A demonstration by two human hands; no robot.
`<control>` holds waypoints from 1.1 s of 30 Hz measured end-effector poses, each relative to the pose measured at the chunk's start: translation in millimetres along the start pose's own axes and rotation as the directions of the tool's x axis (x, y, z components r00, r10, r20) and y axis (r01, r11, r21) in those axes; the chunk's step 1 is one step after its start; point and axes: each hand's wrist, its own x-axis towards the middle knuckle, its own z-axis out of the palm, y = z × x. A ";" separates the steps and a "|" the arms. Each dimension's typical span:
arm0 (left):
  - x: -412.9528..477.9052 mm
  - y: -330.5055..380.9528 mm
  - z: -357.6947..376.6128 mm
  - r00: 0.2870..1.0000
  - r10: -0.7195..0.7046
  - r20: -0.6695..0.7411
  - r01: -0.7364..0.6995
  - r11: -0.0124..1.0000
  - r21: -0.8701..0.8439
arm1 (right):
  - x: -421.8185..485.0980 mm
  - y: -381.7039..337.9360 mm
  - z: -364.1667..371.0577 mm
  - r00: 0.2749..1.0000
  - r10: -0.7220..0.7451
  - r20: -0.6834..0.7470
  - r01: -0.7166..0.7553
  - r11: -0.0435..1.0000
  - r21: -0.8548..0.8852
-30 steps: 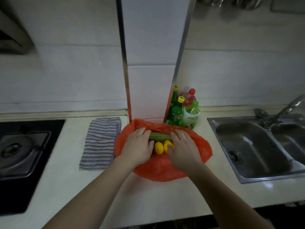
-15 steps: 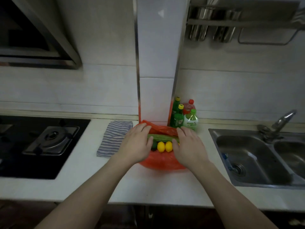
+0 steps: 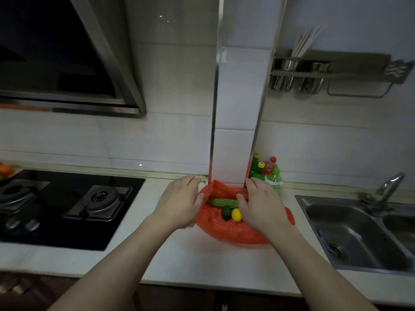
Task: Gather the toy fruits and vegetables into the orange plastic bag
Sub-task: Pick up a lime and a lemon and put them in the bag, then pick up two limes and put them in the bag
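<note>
The orange plastic bag lies open on the white counter in front of the tiled column. Inside it lie a long green toy cucumber, a dark green round toy fruit and a yellow toy lemon. My left hand pinches the bag's left rim, which is folded up between thumb and fingers. My right hand grips the bag's right rim and covers part of the cucumber and that side of the bag.
Several bottles stand against the wall just behind the bag. A black gas stove fills the left, a steel sink with a tap the right. A range hood hangs above the stove.
My hands moved apart from over the toys to the bag's two rims, and the left rim is lifted. A dark green fruit now shows. The view pulled back and tilted up.
</note>
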 end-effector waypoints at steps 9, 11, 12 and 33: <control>-62.9 -103.6 -58.5 0.997 -0.083 -0.008 0.083 0.996 0.015 | -11.0 -126.2 4.2 0.999 -0.029 0.031 0.027 0.999 0.045; -78.3 -125.2 -69.1 0.995 -0.100 -0.005 0.100 0.995 0.018 | -13.6 -151.6 8.3 0.999 -0.043 0.020 0.042 0.998 0.057; -84.7 -135.0 -72.6 0.994 -0.106 0.005 0.105 0.994 0.023 | -14.8 -163.2 10.6 0.999 -0.045 0.015 0.044 0.997 0.066; -77.8 -290.7 -98.8 0.912 -0.409 -0.012 0.407 0.904 0.128 | 95.9 -287.4 90.0 0.957 -0.247 0.151 0.213 0.954 0.211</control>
